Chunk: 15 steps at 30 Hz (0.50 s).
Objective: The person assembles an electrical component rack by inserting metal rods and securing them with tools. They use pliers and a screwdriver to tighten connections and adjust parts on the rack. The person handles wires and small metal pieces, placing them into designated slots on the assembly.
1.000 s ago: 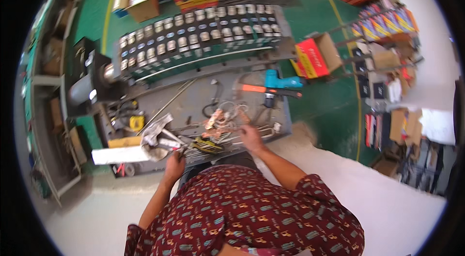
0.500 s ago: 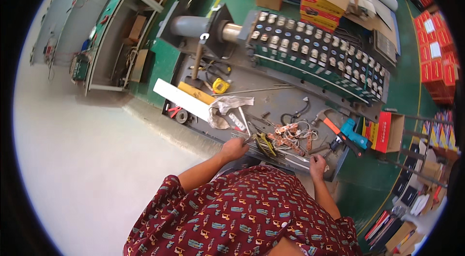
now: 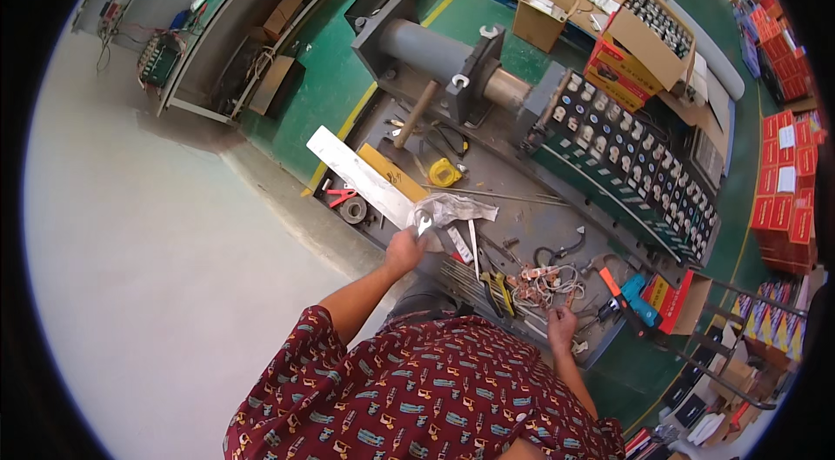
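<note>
My left hand [image 3: 404,253] is closed around an open-end wrench [image 3: 424,223], its jaw pointing up over a crumpled grey rag [image 3: 465,207]. A long white bar [image 3: 358,171] ends beside that rag. My right hand [image 3: 562,327] has its fingers drawn together low over the bench's front edge. What they hold, if anything, I cannot make out. Next to it lie copper-coloured strips tangled with pale wire [image 3: 541,283], yellow-and-black pliers [image 3: 497,295], and a blue power drill [image 3: 640,300]. A hammer with an orange and black handle [image 3: 612,283] rests against the drill.
A long row of green-sided battery cells [image 3: 600,169] fills the bench's far right, beside a grey cylinder press [image 3: 426,51]. A wooden-handled hammer [image 3: 417,115] and yellow tape measure [image 3: 444,172] lie on the grey bench top [image 3: 522,221]. Cardboard boxes [image 3: 544,12] stand behind.
My left hand has moved up and left toward the rag, and the wrench in it now shows plainly. My right hand stays near the front edge. The whole view has shifted and turned.
</note>
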### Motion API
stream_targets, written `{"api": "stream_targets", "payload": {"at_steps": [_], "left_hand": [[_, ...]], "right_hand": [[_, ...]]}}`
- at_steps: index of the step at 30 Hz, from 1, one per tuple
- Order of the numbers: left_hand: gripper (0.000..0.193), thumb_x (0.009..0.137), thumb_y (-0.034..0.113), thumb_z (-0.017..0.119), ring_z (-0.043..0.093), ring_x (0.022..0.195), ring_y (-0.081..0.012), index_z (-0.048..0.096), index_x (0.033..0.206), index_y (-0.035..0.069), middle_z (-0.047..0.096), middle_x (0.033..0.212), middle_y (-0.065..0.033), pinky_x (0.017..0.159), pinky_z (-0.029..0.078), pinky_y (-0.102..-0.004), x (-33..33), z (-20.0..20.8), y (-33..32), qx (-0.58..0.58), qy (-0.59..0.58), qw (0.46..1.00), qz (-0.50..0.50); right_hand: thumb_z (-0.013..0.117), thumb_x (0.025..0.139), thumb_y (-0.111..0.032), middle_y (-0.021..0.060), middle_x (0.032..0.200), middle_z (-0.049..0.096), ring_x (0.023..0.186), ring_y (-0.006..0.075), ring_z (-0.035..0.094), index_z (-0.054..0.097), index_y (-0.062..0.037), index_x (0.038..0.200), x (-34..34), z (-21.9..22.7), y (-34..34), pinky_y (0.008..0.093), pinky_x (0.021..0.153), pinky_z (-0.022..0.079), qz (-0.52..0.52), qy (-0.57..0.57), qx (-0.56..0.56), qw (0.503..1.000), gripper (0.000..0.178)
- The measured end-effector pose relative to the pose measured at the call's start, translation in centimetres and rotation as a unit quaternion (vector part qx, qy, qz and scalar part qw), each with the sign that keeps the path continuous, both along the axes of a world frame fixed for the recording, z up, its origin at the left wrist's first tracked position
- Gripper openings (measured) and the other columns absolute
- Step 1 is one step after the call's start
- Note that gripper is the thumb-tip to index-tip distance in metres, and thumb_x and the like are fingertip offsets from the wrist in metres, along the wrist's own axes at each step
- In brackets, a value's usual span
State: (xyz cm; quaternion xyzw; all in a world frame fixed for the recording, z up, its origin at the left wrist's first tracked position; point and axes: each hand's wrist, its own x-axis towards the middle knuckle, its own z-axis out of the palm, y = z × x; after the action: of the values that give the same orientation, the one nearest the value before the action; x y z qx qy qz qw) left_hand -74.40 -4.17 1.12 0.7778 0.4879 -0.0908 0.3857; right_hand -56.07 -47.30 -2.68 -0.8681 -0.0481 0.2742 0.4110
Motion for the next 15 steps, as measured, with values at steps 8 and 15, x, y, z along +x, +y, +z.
{"api": "stream_targets", "payload": {"at_steps": [8,15], "left_hand": [[0.037,0.087,0.032,0.061,0.064,0.088,-0.0467,0.065,0.096,-0.005,0.065,0.085,-0.0284,0.077,0.05,-0.0494,1.4,-3.2,2.8,-0.11,-0.12,0.983,0.083],[0.022,0.092,0.019,0.057,0.061,0.053,-0.0254,0.054,0.087,-0.003,0.062,0.066,-0.0176,0.052,0.048,-0.0397,5.5,-1.3,1.3,-0.206,-0.22,0.952,0.057]], "right_hand": [[0.063,0.085,-0.007,0.0106,0.08,0.07,0.072,0.0157,0.066,0.07,0.0054,0.094,-1.4,1.1,3.0,0.0305,0.069,0.053,-0.002,0.028,-0.031,0.999,0.016],[0.062,0.089,-0.009,0.0043,0.074,0.065,0.061,0.0103,0.057,0.068,0.0022,0.098,-2.5,3.9,5.6,0.0265,0.055,0.047,-0.005,0.078,-0.039,0.996,0.016]]}}
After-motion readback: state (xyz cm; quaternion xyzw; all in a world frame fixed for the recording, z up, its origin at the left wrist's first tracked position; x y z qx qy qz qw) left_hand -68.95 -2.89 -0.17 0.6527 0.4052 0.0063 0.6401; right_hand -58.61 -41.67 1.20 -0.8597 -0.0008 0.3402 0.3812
